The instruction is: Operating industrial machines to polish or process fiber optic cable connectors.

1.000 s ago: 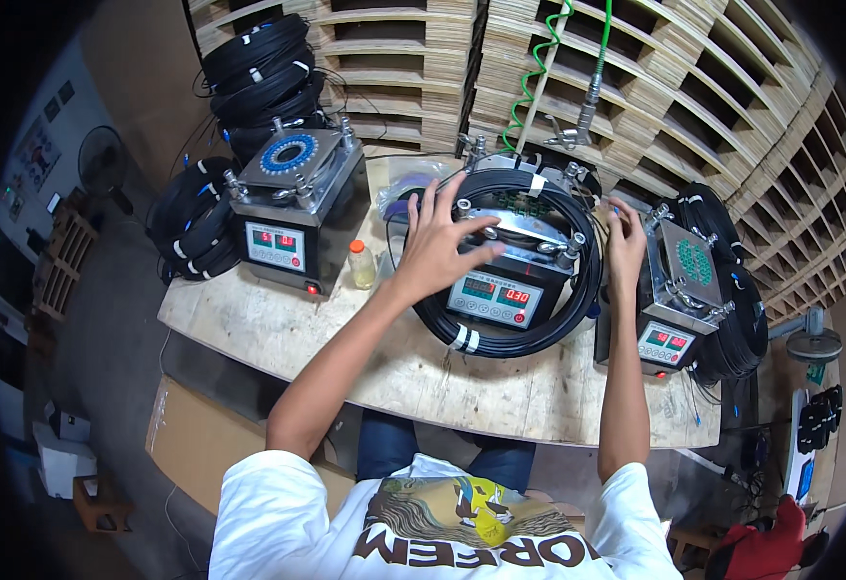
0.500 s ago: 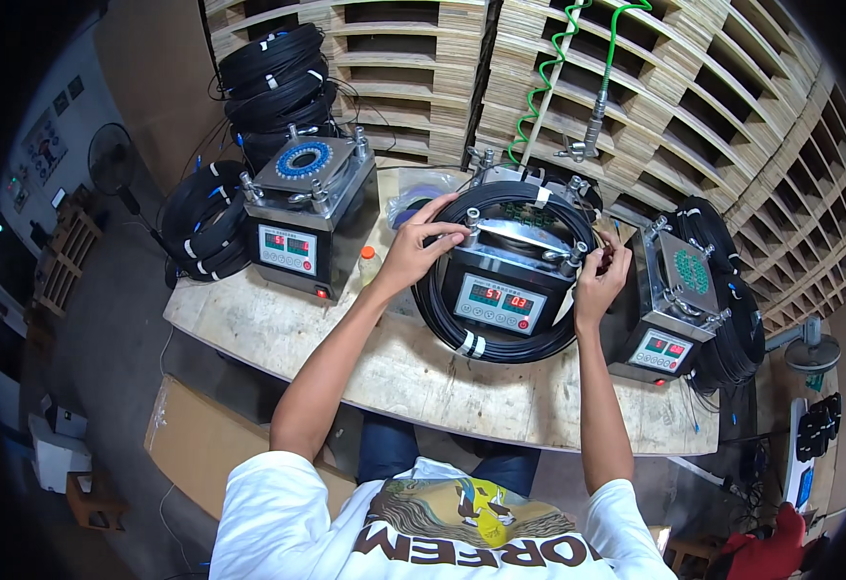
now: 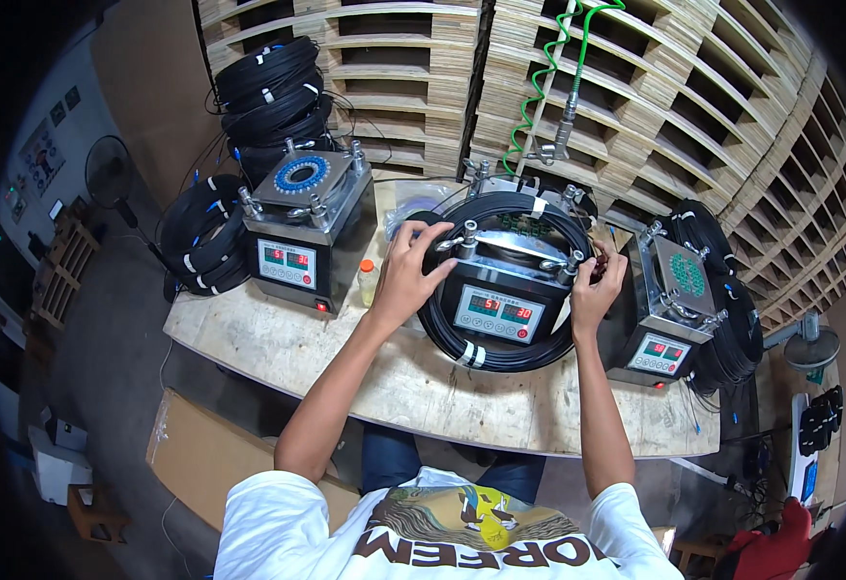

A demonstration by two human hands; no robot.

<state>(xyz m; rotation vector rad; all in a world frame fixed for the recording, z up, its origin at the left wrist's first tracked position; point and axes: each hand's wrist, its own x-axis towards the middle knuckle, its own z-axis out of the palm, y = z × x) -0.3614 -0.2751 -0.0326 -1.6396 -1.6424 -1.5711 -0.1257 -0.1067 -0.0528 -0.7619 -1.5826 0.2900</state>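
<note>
A coil of black cable (image 3: pixel 510 356), bound with white ties, rings the middle machine (image 3: pixel 493 275). That machine is a dark box with a metal clamp top, posts and a lit red display. My left hand (image 3: pixel 408 275) lies over the coil's left side. Its thumb and fingers are apart, either side of the wing-shaped clamp handle (image 3: pixel 448 244); I cannot tell whether they touch it. By the coil's right side, beside the right clamp post (image 3: pixel 575 261), my right hand (image 3: pixel 597 290) has its fingers bent together on a small dark-red thing (image 3: pixel 601 265), mostly hidden by the fingers.
Similar machines stand left (image 3: pixel 299 232) and right (image 3: pixel 669 300) on the wooden table (image 3: pixel 442 406). Cable coils are stacked at far left (image 3: pixel 268 97) and right (image 3: pixel 732 319). A small orange-capped bottle (image 3: pixel 368 280) stands beside the left machine. A green air hose (image 3: pixel 577 77) hangs behind.
My left hand has shifted slightly left and down, its thumb and fingers spreading from the clamp post. My right hand has moved slightly down. The middle display's right-hand reading has changed.
</note>
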